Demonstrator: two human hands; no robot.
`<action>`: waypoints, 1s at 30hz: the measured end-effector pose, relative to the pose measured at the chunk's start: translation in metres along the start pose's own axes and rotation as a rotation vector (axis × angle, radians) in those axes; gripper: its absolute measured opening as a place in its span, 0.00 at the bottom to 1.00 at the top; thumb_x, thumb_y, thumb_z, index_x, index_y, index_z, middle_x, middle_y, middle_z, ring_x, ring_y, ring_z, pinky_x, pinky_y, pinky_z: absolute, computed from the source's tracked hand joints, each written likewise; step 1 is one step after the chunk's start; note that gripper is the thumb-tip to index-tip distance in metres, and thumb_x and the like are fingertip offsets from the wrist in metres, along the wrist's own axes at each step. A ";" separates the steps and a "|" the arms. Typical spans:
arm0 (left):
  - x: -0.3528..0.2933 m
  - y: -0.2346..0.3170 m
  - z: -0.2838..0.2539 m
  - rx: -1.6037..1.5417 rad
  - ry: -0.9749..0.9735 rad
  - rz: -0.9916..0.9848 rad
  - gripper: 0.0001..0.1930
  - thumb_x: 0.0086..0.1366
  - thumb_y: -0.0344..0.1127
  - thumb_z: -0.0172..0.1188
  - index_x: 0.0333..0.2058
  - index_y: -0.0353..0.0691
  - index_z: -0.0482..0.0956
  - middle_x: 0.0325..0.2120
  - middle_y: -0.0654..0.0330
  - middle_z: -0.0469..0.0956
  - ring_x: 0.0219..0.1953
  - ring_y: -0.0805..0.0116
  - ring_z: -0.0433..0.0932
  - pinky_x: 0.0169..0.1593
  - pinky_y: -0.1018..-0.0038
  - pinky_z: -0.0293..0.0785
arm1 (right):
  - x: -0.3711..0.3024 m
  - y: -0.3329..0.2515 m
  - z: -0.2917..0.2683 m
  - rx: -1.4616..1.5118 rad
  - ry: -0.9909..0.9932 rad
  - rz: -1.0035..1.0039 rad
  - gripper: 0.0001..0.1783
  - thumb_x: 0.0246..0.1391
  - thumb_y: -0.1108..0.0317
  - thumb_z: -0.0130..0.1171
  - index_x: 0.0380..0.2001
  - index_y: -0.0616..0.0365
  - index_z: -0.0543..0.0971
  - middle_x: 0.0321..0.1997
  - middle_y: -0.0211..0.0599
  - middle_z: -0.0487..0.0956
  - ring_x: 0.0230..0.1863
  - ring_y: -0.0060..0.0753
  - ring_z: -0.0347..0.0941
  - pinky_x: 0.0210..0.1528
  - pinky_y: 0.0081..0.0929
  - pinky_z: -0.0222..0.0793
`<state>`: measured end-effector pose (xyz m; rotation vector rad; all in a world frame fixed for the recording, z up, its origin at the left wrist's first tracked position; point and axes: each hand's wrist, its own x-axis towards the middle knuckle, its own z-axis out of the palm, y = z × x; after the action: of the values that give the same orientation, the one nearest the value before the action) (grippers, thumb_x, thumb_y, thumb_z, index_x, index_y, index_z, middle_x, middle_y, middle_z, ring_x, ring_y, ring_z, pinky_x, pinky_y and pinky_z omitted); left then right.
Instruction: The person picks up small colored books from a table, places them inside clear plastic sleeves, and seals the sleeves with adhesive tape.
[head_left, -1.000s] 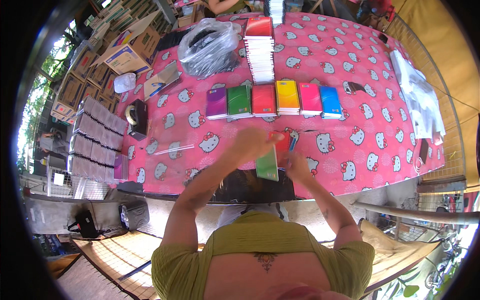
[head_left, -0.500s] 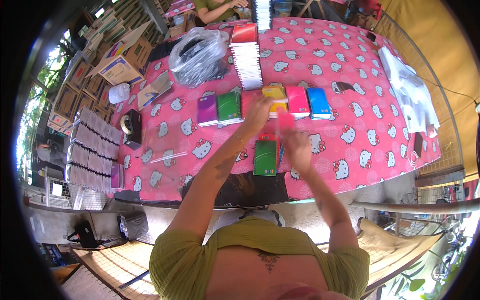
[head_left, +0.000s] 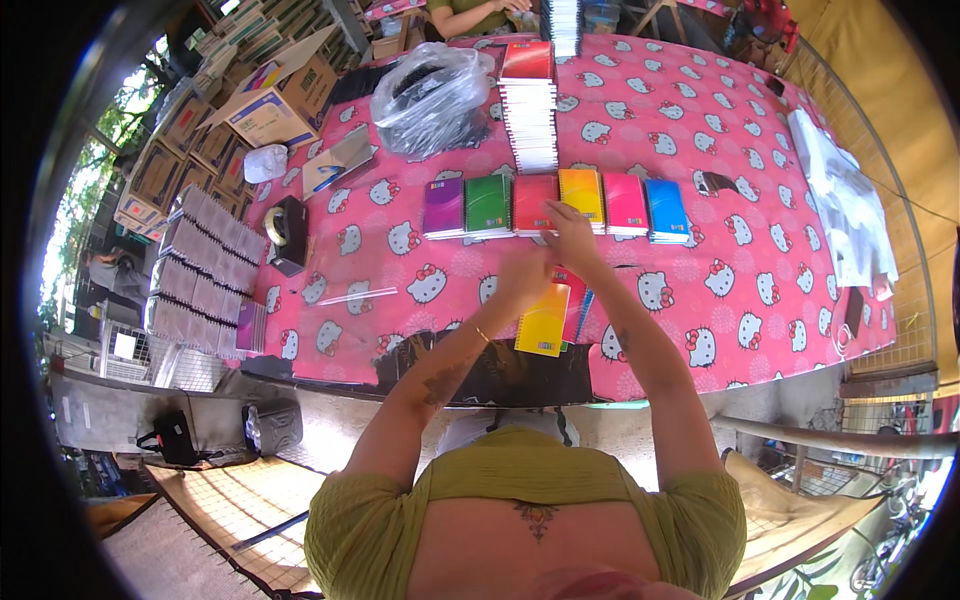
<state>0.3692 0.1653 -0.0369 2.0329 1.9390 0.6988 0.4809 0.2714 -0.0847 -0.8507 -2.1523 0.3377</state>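
Six spiral notebook stacks cross the table: purple (head_left: 443,205), green (head_left: 488,200), red (head_left: 532,192), yellow (head_left: 582,190), pink (head_left: 625,200) and blue (head_left: 667,205). My right hand (head_left: 574,240) has its bent fingers at the near right corner of the red notebook. Closer to me lies a small fanned pile, topped by a tilted yellow notebook (head_left: 542,325), with pink and blue edges beside it. My left hand (head_left: 527,278) is over that notebook's upper end, beside my right wrist. Motion smears its fingers, so its hold is unclear.
Behind the row stands a tall notebook stack (head_left: 528,125). Left are a plastic bag (head_left: 425,110), a tape dispenser (head_left: 288,235), many stacked notebooks (head_left: 205,275) and cardboard boxes (head_left: 280,105). White plastic sheets (head_left: 845,200) lie right. Another person's hand (head_left: 510,6) shows across the table.
The pink notebook from my right hand and a yellow one now lie on the near pile, over the green. My left hand came back toward me; my right hand moved up to the red stack.
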 end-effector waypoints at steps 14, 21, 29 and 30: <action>-0.010 -0.088 -0.064 0.067 0.380 -0.064 0.17 0.59 0.21 0.52 0.48 0.34 0.74 0.44 0.46 0.79 0.47 0.48 0.78 0.48 0.56 0.75 | -0.051 0.009 -0.052 0.991 -0.111 0.373 0.22 0.50 0.87 0.50 0.47 0.57 0.79 0.51 0.38 0.79 0.57 0.39 0.73 0.61 0.32 0.66; -0.123 -0.032 0.005 -0.061 0.064 0.510 0.17 0.61 0.23 0.55 0.50 0.33 0.74 0.53 0.46 0.75 0.58 0.51 0.73 0.58 0.59 0.71 | -0.111 0.020 -0.027 0.856 -0.118 0.456 0.28 0.49 0.88 0.47 0.51 0.54 0.78 0.61 0.41 0.71 0.59 0.43 0.71 0.62 0.33 0.65; -0.022 -0.071 -0.040 -0.168 0.281 0.056 0.19 0.66 0.44 0.59 0.46 0.34 0.76 0.41 0.47 0.78 0.43 0.45 0.78 0.44 0.55 0.75 | -0.053 -0.014 -0.053 0.156 0.156 0.235 0.22 0.52 0.78 0.55 0.52 0.57 0.77 0.51 0.48 0.77 0.54 0.50 0.74 0.53 0.37 0.72; -0.008 -0.124 -0.039 0.148 0.454 -0.265 0.23 0.64 0.48 0.60 0.49 0.34 0.76 0.41 0.46 0.78 0.42 0.46 0.78 0.45 0.54 0.74 | -0.037 -0.030 -0.036 0.148 0.100 0.185 0.22 0.52 0.77 0.56 0.52 0.57 0.76 0.53 0.47 0.77 0.55 0.50 0.74 0.55 0.37 0.71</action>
<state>0.2418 0.1625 -0.0659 1.7501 2.5205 1.0459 0.5115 0.2235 -0.0672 -0.9629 -1.9352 0.5310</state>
